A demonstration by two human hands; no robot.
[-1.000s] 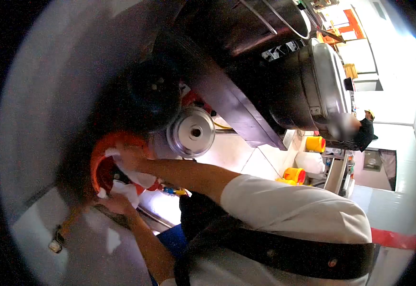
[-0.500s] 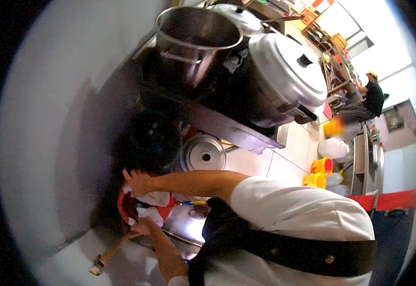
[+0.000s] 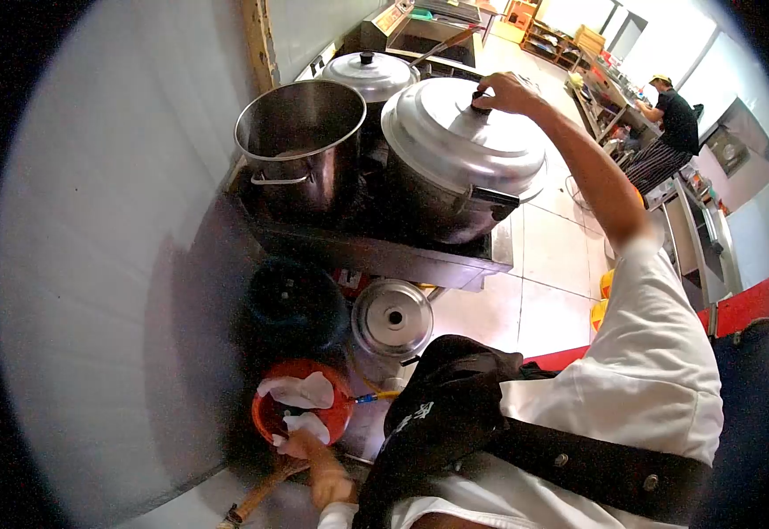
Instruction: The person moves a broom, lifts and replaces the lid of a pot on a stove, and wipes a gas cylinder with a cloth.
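My right hand (image 3: pixel 506 95) is closed around the black knob of a large domed metal lid (image 3: pixel 442 115), which rests on a big pot (image 3: pixel 433 198) with a black side handle. Low down, my left hand (image 3: pixel 301 448) is at the near rim of a red bucket (image 3: pixel 340 410), its fingers closed on the edge of a white cloth (image 3: pixel 307 427). Another white cloth (image 3: pixel 309 390) lies across the bucket's far side. What else the bucket holds is too dark to make out.
Left of the big pot stands an open tall pot (image 3: pixel 301 159); a smaller lidded pot (image 3: pixel 369 78) is behind. Below the stove edge (image 3: pixel 384 257) are a round metal lid (image 3: pixel 392 318) and a dark round container (image 3: pixel 292 304). A person (image 3: pixel 677 123) works at the far right counter.
My right hand has left the red bucket and moved up to the big pot's lid knob. My left hand has stayed at the bucket. The view has swung up, showing more stove.
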